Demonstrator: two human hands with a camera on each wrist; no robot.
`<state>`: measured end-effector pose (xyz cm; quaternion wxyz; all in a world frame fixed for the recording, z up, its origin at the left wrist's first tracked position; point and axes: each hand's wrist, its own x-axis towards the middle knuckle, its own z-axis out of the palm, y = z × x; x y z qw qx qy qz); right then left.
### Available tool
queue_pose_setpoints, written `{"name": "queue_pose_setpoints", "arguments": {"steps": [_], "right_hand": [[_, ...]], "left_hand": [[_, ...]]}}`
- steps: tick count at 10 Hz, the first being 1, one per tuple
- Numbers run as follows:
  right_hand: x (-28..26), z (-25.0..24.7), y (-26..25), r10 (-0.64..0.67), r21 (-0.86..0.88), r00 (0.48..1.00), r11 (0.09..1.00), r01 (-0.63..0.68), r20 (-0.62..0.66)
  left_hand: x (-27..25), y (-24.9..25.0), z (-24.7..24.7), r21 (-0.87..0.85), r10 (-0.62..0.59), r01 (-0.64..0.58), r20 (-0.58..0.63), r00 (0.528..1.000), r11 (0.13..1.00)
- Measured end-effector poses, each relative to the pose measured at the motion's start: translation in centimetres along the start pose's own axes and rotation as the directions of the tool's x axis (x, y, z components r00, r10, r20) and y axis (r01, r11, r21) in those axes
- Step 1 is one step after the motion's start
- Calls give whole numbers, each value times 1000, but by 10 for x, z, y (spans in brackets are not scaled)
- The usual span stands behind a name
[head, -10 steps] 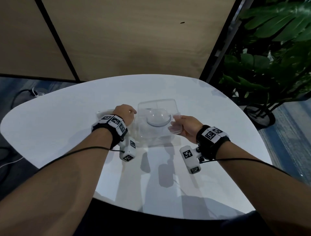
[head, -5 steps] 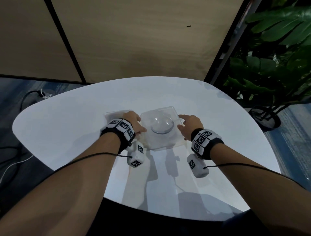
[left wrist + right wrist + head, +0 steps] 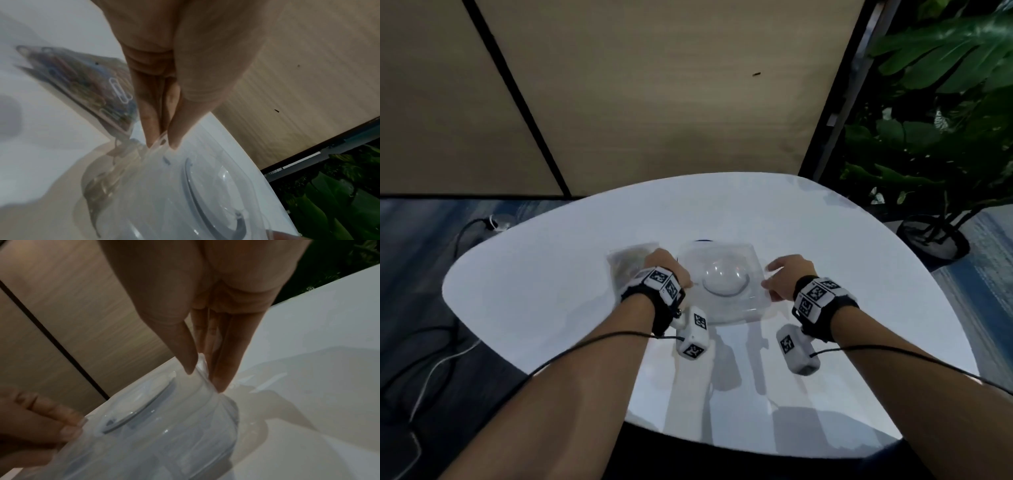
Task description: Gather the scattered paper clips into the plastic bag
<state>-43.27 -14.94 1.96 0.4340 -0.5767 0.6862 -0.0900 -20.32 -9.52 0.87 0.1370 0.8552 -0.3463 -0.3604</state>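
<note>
A clear plastic bag point(image 3: 627, 262) holding several coloured paper clips point(image 3: 82, 78) lies flat on the white table point(image 3: 534, 291), just behind my left hand point(image 3: 669, 270). Right of it sits a clear plastic container point(image 3: 724, 286) with a domed lid. My left hand point(image 3: 160, 143) pinches the container's left rim between thumb and fingers. On the opposite side, my right hand point(image 3: 774, 279) pinches the right rim point(image 3: 202, 378). No loose clips show on the table.
The table's rounded near edge point(image 3: 756, 448) lies close to my body. A potted plant point(image 3: 935, 178) stands off the table's right side, and cables point(image 3: 431, 359) run over the floor at the left. A wood panel wall point(image 3: 654, 102) rises behind.
The container, held up and tilted a second ago, now lies flat on the table. My right hand has shifted from its near corner to its right rim.
</note>
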Motion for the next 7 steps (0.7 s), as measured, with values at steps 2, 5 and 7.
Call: {"name": "queue_pose_setpoints", "arguments": {"steps": [2, 5, 7], "right_hand": [[-17, -11, 23, 23, -91, 999, 996, -21, 26], [-21, -20, -22, -107, -661, 991, 739, 131, 76], [22, -19, -21, -102, -690, 992, 713, 126, 75]], "left_hand": [[-73, 43, -2, 223, 103, -77, -108, 989, 972], [-34, 32, 2, 283, 126, -103, -66, 990, 954], [3, 37, -18, 278, 78, -107, 113, 991, 955]]}}
